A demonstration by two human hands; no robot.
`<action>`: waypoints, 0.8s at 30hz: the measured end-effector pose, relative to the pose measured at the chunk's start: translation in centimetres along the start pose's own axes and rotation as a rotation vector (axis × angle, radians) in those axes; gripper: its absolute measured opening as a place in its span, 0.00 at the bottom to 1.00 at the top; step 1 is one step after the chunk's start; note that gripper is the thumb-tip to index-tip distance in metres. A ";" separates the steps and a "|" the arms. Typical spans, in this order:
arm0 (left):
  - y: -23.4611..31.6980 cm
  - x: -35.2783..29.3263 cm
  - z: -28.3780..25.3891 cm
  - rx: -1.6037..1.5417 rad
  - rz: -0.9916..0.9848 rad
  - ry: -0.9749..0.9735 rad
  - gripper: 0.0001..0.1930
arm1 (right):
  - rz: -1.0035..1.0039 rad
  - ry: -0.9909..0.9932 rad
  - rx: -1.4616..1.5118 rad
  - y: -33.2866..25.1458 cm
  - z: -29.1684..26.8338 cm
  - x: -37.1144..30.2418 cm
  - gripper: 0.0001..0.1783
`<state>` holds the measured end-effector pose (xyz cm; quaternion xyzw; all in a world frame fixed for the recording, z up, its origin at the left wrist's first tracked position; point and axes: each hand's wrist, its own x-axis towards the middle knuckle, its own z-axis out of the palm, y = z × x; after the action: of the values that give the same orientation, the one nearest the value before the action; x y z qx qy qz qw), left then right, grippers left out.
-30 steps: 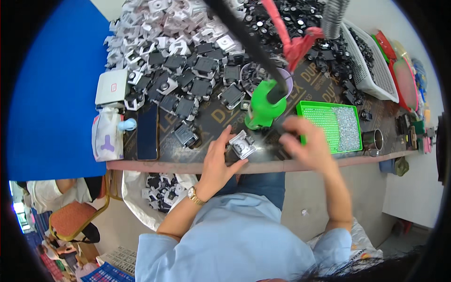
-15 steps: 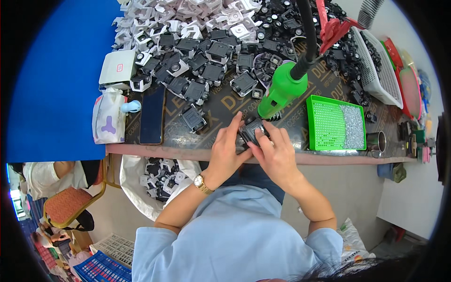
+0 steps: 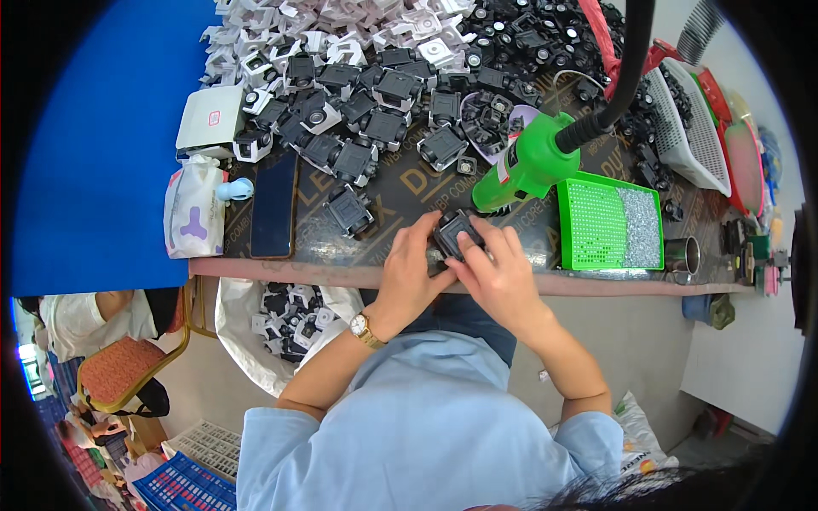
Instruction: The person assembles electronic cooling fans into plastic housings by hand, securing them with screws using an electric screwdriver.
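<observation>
At the near table edge I hold a small square black plastic housing (image 3: 456,232) between both hands. My left hand (image 3: 407,277) grips its left side, the index finger along the upper left. My right hand (image 3: 497,272) is closed on its right side, with fingers over the top face. Fingers cover part of the housing's edges. Just beyond it stands a green power screwdriver (image 3: 521,166), tilted, its upper end leaning right; its tip is not clearly visible. A similar black-and-white housing (image 3: 349,210) lies on the table to the left of my hands.
Piled black-and-white housings (image 3: 383,126) and white plastic parts (image 3: 341,25) fill the back. At right sit a green perforated tray (image 3: 590,220) of small screws, a metal cup (image 3: 682,255) and a white basket (image 3: 694,140). A phone (image 3: 274,209) and wipes pack (image 3: 194,213) lie left.
The upper end of the screwdriver and its black cable have swung to the right. My fingers have shifted slightly on the black housing, which stays in nearly the same place.
</observation>
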<state>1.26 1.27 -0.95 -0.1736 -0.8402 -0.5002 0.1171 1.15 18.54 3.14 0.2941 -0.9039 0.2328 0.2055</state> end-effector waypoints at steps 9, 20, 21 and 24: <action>-0.3 0.1 0.1 -0.013 0.038 0.027 0.41 | 0.046 0.048 0.014 -0.4 0.3 -0.2 0.22; -0.4 0.0 -0.1 0.034 0.008 -0.004 0.39 | 0.065 0.122 0.030 -0.5 1.3 -0.4 0.21; -0.5 0.0 -0.1 0.033 0.014 0.001 0.39 | 0.068 0.121 0.014 -0.5 1.3 -0.4 0.21; -0.7 0.0 0.1 0.003 0.025 0.019 0.40 | 0.054 0.107 -0.014 -0.9 1.0 -0.3 0.20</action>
<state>0.97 1.06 -1.53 -0.1792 -0.8376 -0.4989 0.1318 1.70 17.50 2.44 0.2552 -0.9009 0.2474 0.2492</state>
